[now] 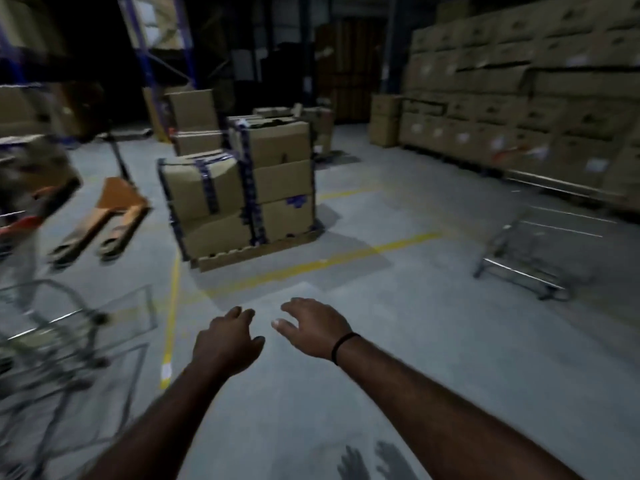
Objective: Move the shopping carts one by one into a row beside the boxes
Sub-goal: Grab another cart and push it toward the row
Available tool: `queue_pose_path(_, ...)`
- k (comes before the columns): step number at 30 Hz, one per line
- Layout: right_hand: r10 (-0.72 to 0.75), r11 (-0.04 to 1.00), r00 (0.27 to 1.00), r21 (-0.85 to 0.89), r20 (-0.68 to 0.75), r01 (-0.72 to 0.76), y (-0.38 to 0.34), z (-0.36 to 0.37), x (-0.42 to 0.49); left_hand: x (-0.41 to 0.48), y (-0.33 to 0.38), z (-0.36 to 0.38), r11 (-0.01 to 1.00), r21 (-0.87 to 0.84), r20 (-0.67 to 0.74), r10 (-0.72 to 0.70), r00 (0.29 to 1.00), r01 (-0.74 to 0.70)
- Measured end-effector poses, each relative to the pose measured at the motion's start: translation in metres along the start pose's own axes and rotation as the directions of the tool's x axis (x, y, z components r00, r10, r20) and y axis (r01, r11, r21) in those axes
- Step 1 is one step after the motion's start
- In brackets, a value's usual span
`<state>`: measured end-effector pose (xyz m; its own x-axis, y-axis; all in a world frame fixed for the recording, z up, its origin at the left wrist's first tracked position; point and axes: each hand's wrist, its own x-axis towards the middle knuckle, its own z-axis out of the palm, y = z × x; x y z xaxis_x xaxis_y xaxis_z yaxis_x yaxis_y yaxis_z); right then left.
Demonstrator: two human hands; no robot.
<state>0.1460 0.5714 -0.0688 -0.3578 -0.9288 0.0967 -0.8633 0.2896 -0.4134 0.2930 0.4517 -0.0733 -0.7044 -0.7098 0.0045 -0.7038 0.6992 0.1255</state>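
Both my hands reach out over the grey floor and hold nothing. My left hand (228, 339) has loosely curled fingers; my right hand (313, 327), with a black band at the wrist, has its fingers spread. A wire shopping cart (530, 251) stands at the right, close to the tall wall of cardboard boxes (526, 109). Blurred wire carts (69, 348) fill the lower left, apart from my left hand. A pallet stack of taped boxes (242, 188) stands ahead in the middle.
An orange pallet jack (110, 220) lies left of the pallet stack. Blue racking (152, 60) with boxes rises at the back left. Yellow lines (311, 265) cross the floor. Open floor stretches between my hands and the right cart.
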Motion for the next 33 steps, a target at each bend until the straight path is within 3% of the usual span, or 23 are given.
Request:
queue_pose_path(6, 0.277, 0.959, 0.950, -0.013, -0.142, -0.282, 0.112, -0.067, 0.008, 0.115, 0.115, 0.005, 0.955, -0.021, 0.025, 0.296, 0.955, -0.296)
queue_pose_path(13, 0.561, 0.819, 0.777, 0.055, -0.287, -0.571, 0.230, -0.125, -0.030, 0.205, 0.264, 0.019, 0.822, -0.065, 0.069, 0.569, 0.819, -0.565)
queue_pose_path(17, 0.651, 0.741, 0.689, 0.068, -0.318, -0.668, 0.295, -0.152, -0.055, 0.227, 0.352, 0.036, 0.735, -0.099, 0.091, 0.678, 0.729, -0.671)
queue_pose_path(26, 0.725, 0.666, 0.599, 0.123, -0.339, -0.736, 0.473, -0.222, -0.079, 0.300, 0.543, 0.071, 0.652, -0.150, 0.099, 0.758, 0.645, -0.743)
queue_pose_path(33, 0.718, 0.687, 0.640, 0.131, -0.275, -0.714, 0.600, -0.276, -0.049, 0.375, 0.650, 0.080, 0.663, -0.216, 0.129, 0.747, 0.652, -0.717)
